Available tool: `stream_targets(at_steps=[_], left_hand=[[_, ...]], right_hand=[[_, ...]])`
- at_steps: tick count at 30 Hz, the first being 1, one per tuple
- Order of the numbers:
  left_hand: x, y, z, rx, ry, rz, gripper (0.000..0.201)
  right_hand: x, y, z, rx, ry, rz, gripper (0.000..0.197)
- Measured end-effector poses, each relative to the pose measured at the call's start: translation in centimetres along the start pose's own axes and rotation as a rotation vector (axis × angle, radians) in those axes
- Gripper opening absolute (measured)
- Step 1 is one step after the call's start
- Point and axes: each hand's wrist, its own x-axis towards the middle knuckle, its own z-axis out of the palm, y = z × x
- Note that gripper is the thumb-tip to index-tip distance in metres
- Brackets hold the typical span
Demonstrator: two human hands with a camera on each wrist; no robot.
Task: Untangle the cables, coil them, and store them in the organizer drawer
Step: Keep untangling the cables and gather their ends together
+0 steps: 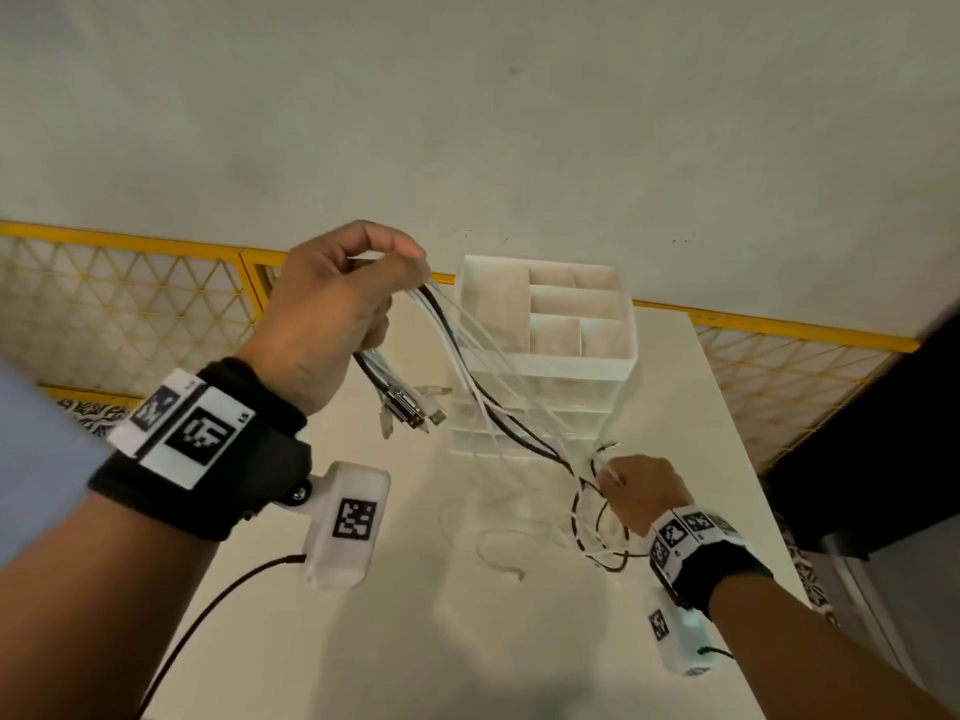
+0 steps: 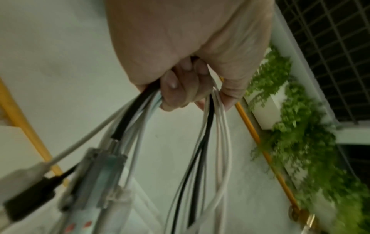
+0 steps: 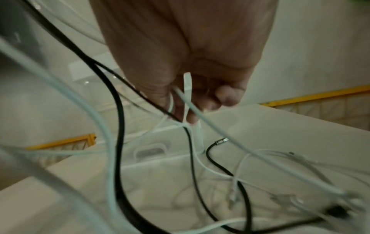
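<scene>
My left hand (image 1: 337, 304) is raised above the table and grips a bundle of white and black cables (image 1: 457, 350); its fingers (image 2: 180, 88) curl round the strands. Several plug ends (image 1: 415, 413) dangle below that hand. The strands run down to the right, where my right hand (image 1: 639, 491) pinches a white cable (image 3: 188, 88) low over the table. A tangle of black and white loops (image 1: 597, 532) lies on the table beside it. The clear organizer (image 1: 608, 363) with open top compartments stands just behind the cables.
The white table (image 1: 415, 615) ends at the right edge near a dark cabinet (image 1: 883, 407). A yellow mesh fence (image 1: 130, 304) runs behind the table. Green plants (image 2: 300, 142) hang at the right of the left wrist view.
</scene>
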Motion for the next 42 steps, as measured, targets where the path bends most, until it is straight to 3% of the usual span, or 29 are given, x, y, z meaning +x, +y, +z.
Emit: stream_targets(at_steps=[3, 5, 8, 10, 11, 15, 17, 22, 26, 28, 32, 34, 35, 38, 40, 42], left_hand=[[-0.3, -0.6, 1.1, 0.157, -0.069, -0.036, 0.003], [-0.5, -1.4, 1.6, 0.309, -0.117, -0.114, 0.009], [-0.6, -2.7, 1.5, 0.592, -0.147, -0.191, 0.039], [-0.7, -3.6, 1.0, 0.770, -0.167, -0.200, 0.057], [-0.7, -3.9, 0.8, 0.816, -0.150, -0.195, 0.060], [-0.4, -4.2, -0.8, 0.768, 0.107, -0.130, 0.057], [-0.1, -4.1, -1.6, 0.632, 0.184, -0.077, 0.056], [0.0, -3.1, -1.0, 0.459, 0.173, 0.047, 0.052], [0.0, -1.7, -0.7, 0.381, 0.116, 0.074, 0.051], [-0.1, -1.4, -0.6, 0.372, 0.021, 0.062, 0.049], [-0.5, -1.7, 1.1, 0.269, -0.142, -0.008, 0.044], [-0.8, -1.8, 2.0, 0.210, -0.190, -0.026, 0.046], [-0.8, -1.9, 2.2, 0.193, -0.194, -0.040, 0.046], [-1.0, -2.6, 0.9, 0.346, -0.236, -0.005, 0.032], [-1.4, -3.5, -0.9, 0.619, -0.305, 0.042, 0.035], [-2.1, -4.6, -2.6, 0.861, -0.372, 0.014, 0.039]], right_hand=[[0.0, -0.2, -2.1, 0.113, 0.220, -0.003, 0.033], [0.3, -0.8, -4.1, 0.365, 0.388, -0.013, 0.029], [-0.2, -2.3, -7.1, 0.938, 0.437, -0.077, 0.027], [-0.5, -2.8, -8.4, 1.153, 0.422, -0.108, 0.025], [-0.8, -2.9, -9.0, 1.114, 0.462, -0.107, 0.025], [-1.1, -0.6, -9.2, 0.539, 0.705, -0.062, 0.023], [-0.6, 1.4, -7.6, 0.333, 0.589, -0.003, 0.019], [0.3, 4.2, -1.7, 0.017, 0.173, 0.039, 0.020], [-0.3, 2.1, -2.2, -0.029, -0.124, 0.054, 0.080], [-1.2, -0.7, -4.7, 0.143, -0.144, -0.131, 0.098], [-5.6, -9.1, -9.7, 0.701, -0.131, -0.631, 0.108], [-6.9, -12.6, -10.2, 0.740, -0.176, -0.766, 0.097], [-7.1, -13.8, -9.9, 0.727, -0.182, -0.777, 0.080], [-5.7, -14.1, -8.8, 0.670, -0.060, -0.576, 0.020], [-4.3, -12.6, -8.4, 0.596, 0.103, -0.489, 0.010], [-3.3, -11.1, -8.7, 0.522, 0.211, -0.410, 0.013]])
